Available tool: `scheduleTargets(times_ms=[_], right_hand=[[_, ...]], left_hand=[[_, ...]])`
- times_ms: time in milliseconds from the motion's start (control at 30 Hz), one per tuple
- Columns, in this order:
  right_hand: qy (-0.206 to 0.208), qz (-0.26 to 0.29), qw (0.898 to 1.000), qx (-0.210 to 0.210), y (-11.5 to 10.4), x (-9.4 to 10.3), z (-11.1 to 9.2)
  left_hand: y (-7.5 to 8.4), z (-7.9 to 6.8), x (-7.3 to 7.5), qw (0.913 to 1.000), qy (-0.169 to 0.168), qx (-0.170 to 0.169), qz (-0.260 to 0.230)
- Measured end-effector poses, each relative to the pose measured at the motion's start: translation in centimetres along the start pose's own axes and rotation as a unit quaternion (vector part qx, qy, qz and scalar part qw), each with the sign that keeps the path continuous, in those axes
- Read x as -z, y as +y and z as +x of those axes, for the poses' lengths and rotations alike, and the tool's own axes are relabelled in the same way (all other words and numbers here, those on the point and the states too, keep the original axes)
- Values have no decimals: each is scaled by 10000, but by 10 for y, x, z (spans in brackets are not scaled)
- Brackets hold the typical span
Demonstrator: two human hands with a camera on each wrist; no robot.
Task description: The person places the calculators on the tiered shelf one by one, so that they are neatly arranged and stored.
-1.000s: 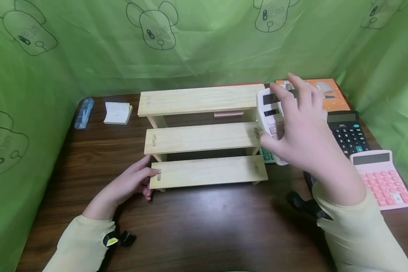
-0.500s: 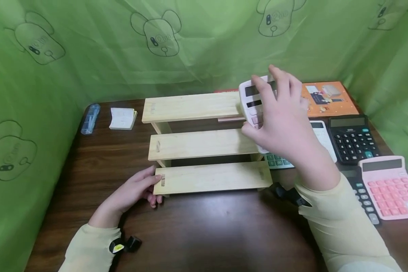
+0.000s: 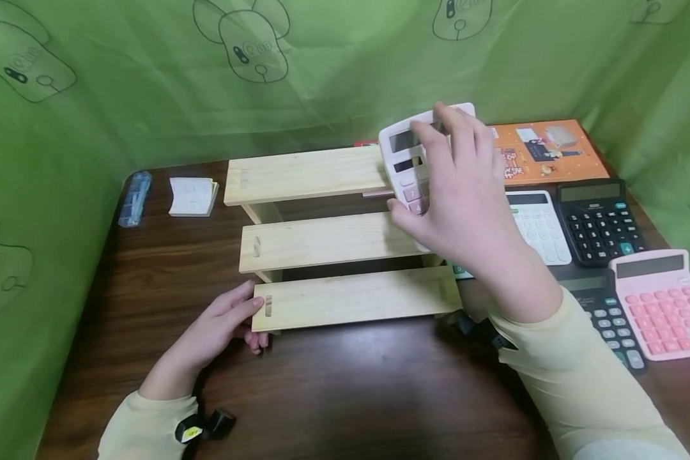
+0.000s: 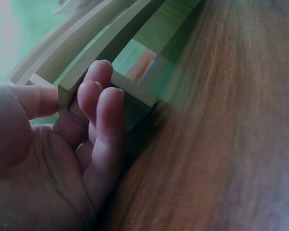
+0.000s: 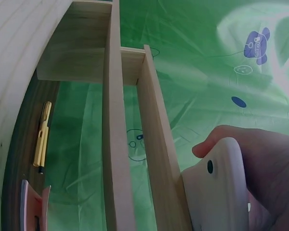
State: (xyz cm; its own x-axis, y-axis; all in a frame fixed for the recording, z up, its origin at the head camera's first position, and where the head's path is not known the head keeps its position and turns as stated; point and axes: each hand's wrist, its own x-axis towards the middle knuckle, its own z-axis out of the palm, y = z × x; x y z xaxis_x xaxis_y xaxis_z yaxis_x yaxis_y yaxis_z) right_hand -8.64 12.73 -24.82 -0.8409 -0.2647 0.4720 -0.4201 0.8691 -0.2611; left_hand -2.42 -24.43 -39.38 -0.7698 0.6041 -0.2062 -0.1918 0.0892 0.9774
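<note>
Head view: the left hand (image 3: 218,326) pinches the near left corner of the wooden rack (image 3: 351,297), best held steady. Open room runs along its boards (image 3: 328,241) to the tilted white calculator (image 3: 404,176), grasped over their right end by the right hand (image 3: 466,185); its lower edge probably wants keeping off the board edges. Farther right lies an orange box (image 3: 546,156).

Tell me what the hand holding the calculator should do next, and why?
Maybe the right hand should lower the held calculator onto the wooden rack: it's tilted, close to the rack's right end, and the left hand grips the bottom step.
</note>
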Motion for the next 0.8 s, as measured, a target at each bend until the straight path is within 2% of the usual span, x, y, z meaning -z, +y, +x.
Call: scheduleTargets(times_ms=[167,333,600,667,800], right_hand=[[180,75,9998,106,-1,-2,-1],[336,234,9980,477,-4,-3,0],[316,620,9939,851,-9,-3,0],[380,727,9927,884,-9,-4,0],[407,829,9924,809,-8,-5,0]], left_hand=[[-1,0,0,9997,51,-28,-218],[-2,-1,1,9991,37,-129,-408],[-2,-1,0,9988,54,-84,-472],[-2,-2,0,9989,97,-132,-438],[-3,-2,0,9990,138,-17,-416]])
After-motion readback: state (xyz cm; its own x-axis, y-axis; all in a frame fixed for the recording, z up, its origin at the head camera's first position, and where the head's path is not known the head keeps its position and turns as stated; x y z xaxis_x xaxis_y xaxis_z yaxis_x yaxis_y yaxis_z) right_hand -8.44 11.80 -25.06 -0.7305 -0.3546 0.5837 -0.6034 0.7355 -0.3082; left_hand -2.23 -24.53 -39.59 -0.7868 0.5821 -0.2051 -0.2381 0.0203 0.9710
